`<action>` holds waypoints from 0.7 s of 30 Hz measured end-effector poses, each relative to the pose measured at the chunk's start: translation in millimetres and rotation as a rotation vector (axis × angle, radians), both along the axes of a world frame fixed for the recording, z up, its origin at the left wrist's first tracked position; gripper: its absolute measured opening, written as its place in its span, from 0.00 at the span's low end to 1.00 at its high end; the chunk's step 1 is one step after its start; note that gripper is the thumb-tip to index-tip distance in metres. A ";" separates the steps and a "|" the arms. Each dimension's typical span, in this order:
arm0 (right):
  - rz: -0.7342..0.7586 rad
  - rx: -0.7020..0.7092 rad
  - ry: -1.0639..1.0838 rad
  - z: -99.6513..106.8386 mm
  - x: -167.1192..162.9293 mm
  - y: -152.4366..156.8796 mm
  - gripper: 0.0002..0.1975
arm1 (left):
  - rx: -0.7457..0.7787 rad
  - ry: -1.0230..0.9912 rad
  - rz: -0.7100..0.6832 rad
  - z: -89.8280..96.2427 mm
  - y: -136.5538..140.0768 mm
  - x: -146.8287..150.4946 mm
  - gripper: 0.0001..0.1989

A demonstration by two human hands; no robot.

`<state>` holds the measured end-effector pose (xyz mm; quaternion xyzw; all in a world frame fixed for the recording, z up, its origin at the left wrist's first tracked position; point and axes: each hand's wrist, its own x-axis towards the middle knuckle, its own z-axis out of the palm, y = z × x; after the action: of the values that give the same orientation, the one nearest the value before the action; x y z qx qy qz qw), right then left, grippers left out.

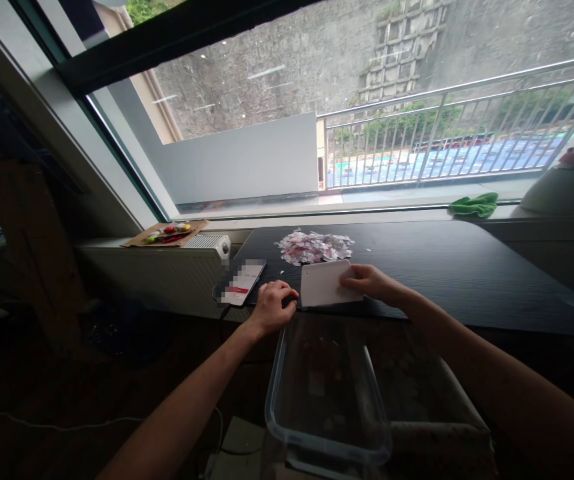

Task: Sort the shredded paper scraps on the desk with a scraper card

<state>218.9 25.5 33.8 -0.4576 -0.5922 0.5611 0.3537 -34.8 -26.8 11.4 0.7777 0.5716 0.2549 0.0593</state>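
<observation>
right hand (374, 282) pinching white card (321, 284); left hand (271, 305) curled at edge of table (431, 267), can't tell if gripping; careless card nudge could scatter paper scraps (314, 247).

Paper scraps (315, 247): on table (417, 260), behind card (324, 283) | card: in right hand (367, 281), right of left hand (273, 305) | smartphone (244, 283): on table's left end, left of left hand | storage bin (337, 449): before table | radiator (167, 283): left of table | cloth (474, 205): on windowsill (509, 211), left of flowerpot (561, 190)
</observation>
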 end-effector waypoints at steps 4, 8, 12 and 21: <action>0.037 0.036 -0.052 2.1 18.3 -7.4 0.12 | -0.026 -0.005 -0.092 -0.3 -22.1 11.9 0.10; -0.105 0.058 -0.054 2.4 44.2 -3.0 0.11 | -0.030 0.000 -0.154 9.0 -12.1 22.6 0.10; -0.410 0.133 0.018 -9.4 56.7 12.3 0.09 | -0.035 0.094 0.143 22.3 25.8 18.9 0.11; -0.596 0.359 -0.204 -26.4 53.4 8.5 0.11 | -0.053 0.200 0.307 5.5 34.3 8.0 0.17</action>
<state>272.3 34.0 7.4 -0.5941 -0.5542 0.2719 0.5157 -26.8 7.5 16.9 0.7009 0.6931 0.1672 -0.0167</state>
